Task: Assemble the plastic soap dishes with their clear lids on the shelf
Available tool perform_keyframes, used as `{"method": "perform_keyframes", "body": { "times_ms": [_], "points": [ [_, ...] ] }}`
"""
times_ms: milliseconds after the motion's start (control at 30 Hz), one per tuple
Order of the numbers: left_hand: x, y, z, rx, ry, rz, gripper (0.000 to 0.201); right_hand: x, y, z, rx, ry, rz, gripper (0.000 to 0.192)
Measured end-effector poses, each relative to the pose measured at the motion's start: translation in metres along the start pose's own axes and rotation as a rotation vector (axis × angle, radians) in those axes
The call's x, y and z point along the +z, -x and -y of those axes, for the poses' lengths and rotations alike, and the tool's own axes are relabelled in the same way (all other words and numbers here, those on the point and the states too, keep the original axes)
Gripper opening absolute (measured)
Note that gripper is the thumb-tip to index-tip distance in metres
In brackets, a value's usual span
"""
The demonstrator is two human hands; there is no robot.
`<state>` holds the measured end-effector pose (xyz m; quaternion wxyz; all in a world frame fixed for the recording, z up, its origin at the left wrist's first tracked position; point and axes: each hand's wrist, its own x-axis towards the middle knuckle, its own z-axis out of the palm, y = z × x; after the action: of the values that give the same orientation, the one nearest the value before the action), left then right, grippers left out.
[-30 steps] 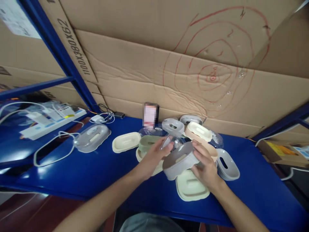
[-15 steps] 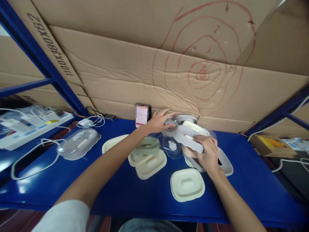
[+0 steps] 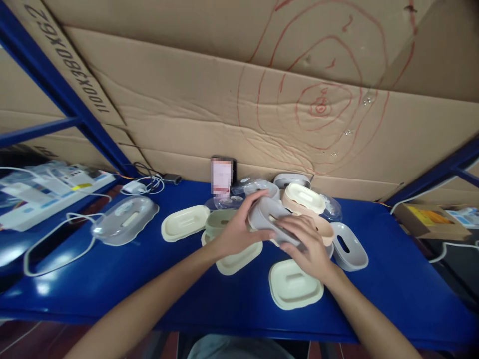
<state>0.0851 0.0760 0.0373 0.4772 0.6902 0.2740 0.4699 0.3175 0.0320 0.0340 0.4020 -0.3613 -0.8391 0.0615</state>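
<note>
- A smooth grey oval shell point(image 3: 263, 211), rounded at the ends and marked by a pale slot, is held tilted above the bench point(image 3: 396, 269).
- One end is cupped by the left hand point(image 3: 241, 227), thumb and fingers spread around it.
- The opposite end is clasped by the right hand point(image 3: 311, 246), fingers bent over the top.

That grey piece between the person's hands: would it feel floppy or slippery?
The grey piece is probably stiff, since its walls show no visible sagging between the left hand and right hand. It may be a little slippery, as its surface looks smooth.
</note>
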Motion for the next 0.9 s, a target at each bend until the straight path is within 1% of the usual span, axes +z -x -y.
{"method": "perform_keyframes", "body": {
  "times_ms": [67,133,200,267,333,367,433,500,567,633,667,700,767,800,833,900],
  "points": [
    [-0.007,0.005,0.003,0.041,-0.023,-0.048,0.091,-0.003,-0.01,0.004,-0.016,-0.041,0.036,0.031],
    [-0.014,0.01,0.01,0.078,-0.105,-0.106,0.092,-0.007,-0.022,0.004,-0.042,-0.032,0.057,0.026],
    [-0.018,0.015,0.02,0.102,-0.244,-0.149,0.098,-0.013,-0.037,-0.004,-0.075,0.072,0.033,0.023],
    [-0.02,0.019,0.031,0.101,-0.422,-0.175,0.099,-0.019,-0.053,-0.018,-0.092,0.212,-0.018,0.022],
    [-0.021,0.021,0.039,0.091,-0.61,-0.169,0.09,-0.025,-0.069,-0.037,-0.099,0.299,-0.037,0.023],
    [-0.021,0.021,0.042,0.091,-0.706,-0.153,0.083,-0.026,-0.076,-0.046,-0.102,0.325,-0.022,0.024],
    [-0.021,0.022,0.041,0.099,-0.888,-0.118,0.068,-0.025,-0.087,-0.062,-0.107,0.394,0.029,0.028],
    [-0.02,0.024,0.038,0.107,-1.014,-0.102,0.058,-0.019,-0.089,-0.071,-0.106,0.483,0.051,0.032],
    [-0.018,0.028,0.033,0.105,-1.052,-0.082,0.052,-0.01,-0.081,-0.067,-0.088,0.531,0.03,0.04],
    [-0.014,0.034,0.03,0.104,-1.05,-0.05,0.045,0.0,-0.061,-0.049,-0.072,0.538,0.047,0.049],
    [-0.013,0.038,0.029,0.107,-1.054,-0.034,0.043,0.004,-0.048,-0.037,-0.08,0.534,0.084,0.053],
    [-0.012,0.041,0.027,0.113,-1.065,-0.024,0.041,0.008,-0.034,-0.023,-0.094,0.525,0.157,0.054],
    [-0.017,0.047,0.021,0.123,-1.101,-0.024,0.038,0.015,-0.005,0.001,-0.179,0.474,0.306,0.055],
    [-0.025,0.05,0.017,0.12,-1.126,-0.045,0.037,0.017,0.008,0.009,-0.208,0.452,0.342,0.055],
    [-0.038,0.052,0.013,0.109,-1.152,-0.082,0.036,0.019,0.019,0.013,-0.227,0.435,0.353,0.054],
    [-0.075,0.059,0.004,0.052,-1.203,-0.21,0.037,0.022,0.034,0.013,-0.229,0.429,0.333,0.049]
  ]
}}
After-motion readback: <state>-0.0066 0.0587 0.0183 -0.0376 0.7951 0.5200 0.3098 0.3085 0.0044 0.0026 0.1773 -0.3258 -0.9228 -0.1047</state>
